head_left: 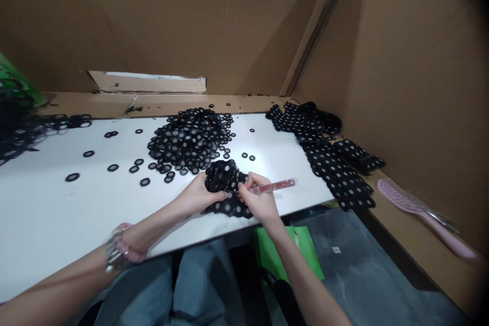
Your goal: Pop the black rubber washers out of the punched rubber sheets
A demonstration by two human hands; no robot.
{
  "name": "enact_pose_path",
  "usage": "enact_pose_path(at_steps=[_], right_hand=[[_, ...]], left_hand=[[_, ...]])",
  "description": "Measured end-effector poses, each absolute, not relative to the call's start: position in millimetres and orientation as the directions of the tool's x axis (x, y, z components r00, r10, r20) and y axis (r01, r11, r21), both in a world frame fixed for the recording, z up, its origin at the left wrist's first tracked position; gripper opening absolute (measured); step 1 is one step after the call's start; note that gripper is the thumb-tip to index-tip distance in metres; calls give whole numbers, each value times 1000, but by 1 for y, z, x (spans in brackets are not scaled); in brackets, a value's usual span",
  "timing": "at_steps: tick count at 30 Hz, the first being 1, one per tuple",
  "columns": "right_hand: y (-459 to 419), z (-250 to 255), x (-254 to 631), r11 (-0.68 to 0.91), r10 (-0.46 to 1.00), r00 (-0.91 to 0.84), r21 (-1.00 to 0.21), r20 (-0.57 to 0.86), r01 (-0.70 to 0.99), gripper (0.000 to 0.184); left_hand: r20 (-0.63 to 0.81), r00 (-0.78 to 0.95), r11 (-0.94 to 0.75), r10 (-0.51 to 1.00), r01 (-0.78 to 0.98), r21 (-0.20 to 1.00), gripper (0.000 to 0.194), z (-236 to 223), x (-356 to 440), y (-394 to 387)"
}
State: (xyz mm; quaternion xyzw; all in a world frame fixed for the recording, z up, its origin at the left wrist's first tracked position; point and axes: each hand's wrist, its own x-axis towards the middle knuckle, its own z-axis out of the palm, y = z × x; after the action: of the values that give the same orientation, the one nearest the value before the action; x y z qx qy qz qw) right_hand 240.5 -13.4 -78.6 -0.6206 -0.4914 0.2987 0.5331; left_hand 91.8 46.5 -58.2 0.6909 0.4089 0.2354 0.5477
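Observation:
My left hand (pixel 204 194) is closed on a bunched black sheet with white dots (pixel 229 207) at the table's front edge, its thumb lying across the near side. My right hand (pixel 262 198) pinches a slim pen-like tool with a red and clear shaft (pixel 275 186). The shaft points out to the right, and its working end is hidden by my fingers and the sheet. Just beyond my hands lies a heap of small black rings (pixel 187 137) with pale centres. Loose rings (pixel 113 167) are scattered to its left.
More dotted black sheets (pixel 332 168) lie at the table's right end. A pink hairbrush (pixel 420 209) rests on the cardboard ledge at right. Tangled black strips (pixel 23 127) fill the far left. Cardboard walls (pixel 229 25) enclose the white table (pixel 46 204). Below hangs a green bag (pixel 309 249).

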Motion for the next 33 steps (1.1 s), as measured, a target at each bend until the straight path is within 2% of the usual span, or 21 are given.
enact_pose_path(at_steps=[2,4,8,12,14,17,18,19,21,23,28,33], right_hand=[[-15,-79,245,16,935,353,-996,45,85,30],[-16,-79,246,9,939,345,-1000,0,-24,32],[-17,-77,243,-36,965,258,-999,-40,-21,33],[-21,-71,238,-18,967,253,-1000,-19,-7,34],[-25,-67,236,8,960,280,-1000,7,-1,35],[-30,-63,230,28,958,287,-1000,25,-7,35],[-31,-63,227,24,960,278,-1000,20,-12,35],[-32,-63,224,20,963,270,-1000,15,-15,35],[-32,-66,219,15,963,268,-1000,13,-8,36],[-32,-69,217,5,959,282,-1000,9,17,37],[-32,-74,218,-31,946,323,-997,-5,76,40],[-33,-73,218,-31,929,370,-996,2,85,40]], left_hand=[[-142,573,-113,807,386,915,37,-50,85,47],[-139,581,-201,802,481,853,44,-41,70,49],[-154,549,-320,822,667,673,66,-30,21,51],[-181,526,-402,831,793,458,68,-17,-26,49],[-75,472,-431,879,850,303,68,-7,-31,44],[232,475,-512,849,848,137,61,2,-7,32],[273,540,-586,796,800,124,55,2,7,29],[256,621,-663,741,737,132,48,-1,22,27],[115,752,-758,649,627,177,40,-11,49,26],[41,781,-769,624,604,208,39,-23,67,29],[-16,792,-765,610,595,246,43,-33,76,42],[-20,804,-784,595,585,206,45,-28,77,48]])
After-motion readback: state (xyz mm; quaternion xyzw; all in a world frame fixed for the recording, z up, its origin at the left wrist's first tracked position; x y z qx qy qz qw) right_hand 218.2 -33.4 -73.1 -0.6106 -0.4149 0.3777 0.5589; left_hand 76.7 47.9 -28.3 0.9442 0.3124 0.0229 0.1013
